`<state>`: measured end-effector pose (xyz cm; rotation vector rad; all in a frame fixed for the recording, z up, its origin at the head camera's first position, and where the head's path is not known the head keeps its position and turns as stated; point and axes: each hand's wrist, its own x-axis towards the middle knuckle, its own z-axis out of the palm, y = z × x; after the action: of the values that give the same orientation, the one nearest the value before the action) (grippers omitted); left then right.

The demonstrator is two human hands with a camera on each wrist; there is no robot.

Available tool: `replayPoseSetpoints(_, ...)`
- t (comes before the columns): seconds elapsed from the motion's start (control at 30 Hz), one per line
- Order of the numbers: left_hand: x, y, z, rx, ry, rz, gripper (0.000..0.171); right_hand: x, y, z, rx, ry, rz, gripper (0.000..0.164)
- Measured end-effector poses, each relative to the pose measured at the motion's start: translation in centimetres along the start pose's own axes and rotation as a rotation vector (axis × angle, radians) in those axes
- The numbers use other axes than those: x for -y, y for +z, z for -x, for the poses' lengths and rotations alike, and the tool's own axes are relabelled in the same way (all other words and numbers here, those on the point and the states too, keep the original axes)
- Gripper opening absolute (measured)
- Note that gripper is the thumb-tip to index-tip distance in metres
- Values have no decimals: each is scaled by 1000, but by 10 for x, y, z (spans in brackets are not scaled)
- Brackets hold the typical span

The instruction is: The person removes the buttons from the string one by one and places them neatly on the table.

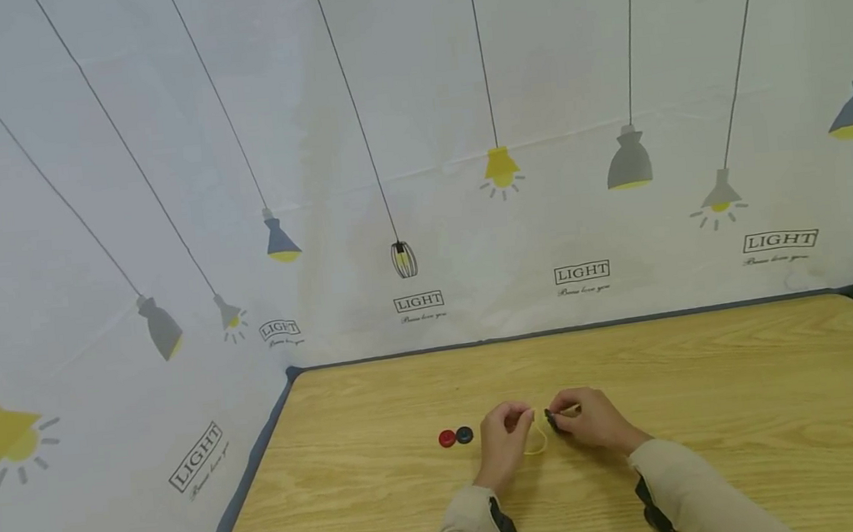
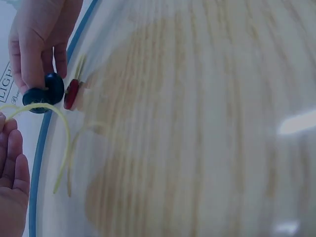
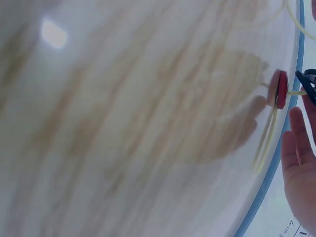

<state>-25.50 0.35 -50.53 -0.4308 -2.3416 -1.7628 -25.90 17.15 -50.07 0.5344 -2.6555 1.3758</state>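
My left hand (image 1: 502, 442) pinches a thin yellow cord (image 1: 537, 451), which curves down in a loop in the head view. Close on its right, my right hand (image 1: 595, 420) pinches a black button (image 1: 551, 421) between thumb and fingers. In the left wrist view two dark round buttons (image 2: 35, 98) show at the right fingertips, with the cord arching in front of them. A red button (image 3: 282, 90) appears beside the black one in the right wrist view, with yellow cord at it. Fingers hide where the cord meets the black button.
Left of my left hand, another red button (image 1: 448, 438) and a dark blue-black button (image 1: 465, 435) lie side by side on the wood-patterned table (image 1: 355, 505). A pale wall covering (image 1: 452, 214) printed with lamps stands along the table's back and left edges.
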Motion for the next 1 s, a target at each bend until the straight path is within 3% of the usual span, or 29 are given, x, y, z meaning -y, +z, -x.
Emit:
replayPoseSetpoints(0.37, 9, -1, 4, -13, -13, -26, 6, -2, -1, 0, 30, -30, -65, 4)
replayPoseSetpoints(0.77, 4, -3, 4, -4, -50, -30, 7, -1, 0, 1, 38, -39, 43, 5)
replayPoseSetpoints(1.0, 0, -1, 3, -5, -30, -1, 8, -2, 0, 2, 39, -54, 79, 5)
